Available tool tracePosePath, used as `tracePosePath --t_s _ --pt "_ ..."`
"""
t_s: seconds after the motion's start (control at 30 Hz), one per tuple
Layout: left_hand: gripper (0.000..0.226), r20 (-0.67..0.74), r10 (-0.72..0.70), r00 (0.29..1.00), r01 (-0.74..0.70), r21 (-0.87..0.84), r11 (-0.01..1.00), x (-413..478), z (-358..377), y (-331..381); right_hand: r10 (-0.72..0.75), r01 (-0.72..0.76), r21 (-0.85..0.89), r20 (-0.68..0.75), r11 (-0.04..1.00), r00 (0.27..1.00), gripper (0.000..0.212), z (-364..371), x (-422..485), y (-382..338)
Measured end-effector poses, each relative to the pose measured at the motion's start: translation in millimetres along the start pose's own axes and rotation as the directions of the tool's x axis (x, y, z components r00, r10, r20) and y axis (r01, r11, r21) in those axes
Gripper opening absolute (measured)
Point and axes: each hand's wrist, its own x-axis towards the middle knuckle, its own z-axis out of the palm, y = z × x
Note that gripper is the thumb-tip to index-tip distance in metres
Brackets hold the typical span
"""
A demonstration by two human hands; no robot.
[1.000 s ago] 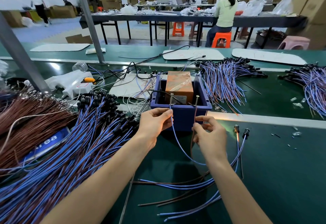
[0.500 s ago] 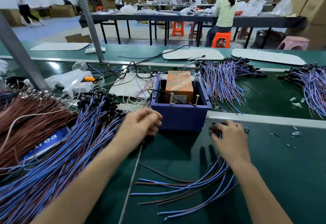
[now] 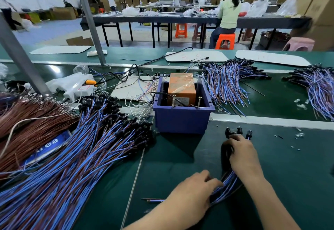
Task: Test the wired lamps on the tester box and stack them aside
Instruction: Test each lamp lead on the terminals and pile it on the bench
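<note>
The tester box (image 3: pixel 182 119) is a blue bin holding an orange block, with two upright screws at its near rim. Just in front of it, to the right, lies a small bundle of wired lamps (image 3: pixel 226 186) with blue and brown leads; several black lamp heads (image 3: pixel 238 131) stick out at its far end. My right hand (image 3: pixel 241 154) grips the bundle near the heads. My left hand (image 3: pixel 194 192) closes around the leads lower down. A big heap of the same lamps (image 3: pixel 75 159) fills the left.
Brown wires (image 3: pixel 30 126) pile up at far left. More lamp heaps lie behind the box on the right (image 3: pixel 227 83) and at the far right (image 3: pixel 318 88). A thin metal rod (image 3: pixel 134 184) lies on the green mat. Small clear bits are scattered right.
Both hands left the tester's screws, laid the lamp on the small bundle, and now gather the bundle. My left hand crossed from the big heap to the leads at lower centre.
</note>
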Motion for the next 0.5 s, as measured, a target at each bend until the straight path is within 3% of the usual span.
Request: tracePosePath --t_s 0.1,0.17,0.23,0.3,0.4,0.5 --pt "0.041 -0.063 -0.008 0.998 0.007 -0.019 1.000 -4 -8 -11 -0.007 0.006 -0.015 -0.047 1.000 0.999 0.031 1 -8 -7" --pt "0.037 -0.189 -0.066 0.980 0.077 0.055 0.995 -7 -21 -32 -0.061 0.065 0.051 -0.083 0.997 0.995 0.030 3 -15 -18" --pt "0.032 -0.402 -0.141 0.905 0.201 0.112 0.973 -14 -39 -61 -0.131 0.148 0.140 -0.123 0.979 0.984 0.030 7 -23 -32" --pt "0.027 -0.574 -0.232 0.785 0.355 0.110 0.929 -25 -59 -92 -0.194 0.223 0.188 -0.163 0.956 0.967 0.029 13 -33 -46" --pt "0.035 -0.496 -0.428 0.756 0.586 0.219 0.781 -44 -73 -125 -0.265 0.294 0.206 -0.159 0.933 0.951 0.027 26 -44 -56" --pt "0.043 -0.400 -0.451 0.798 0.568 0.248 0.785 -56 -69 -133 -0.293 0.319 0.229 -0.141 0.920 0.946 0.022 34 -51 -58"
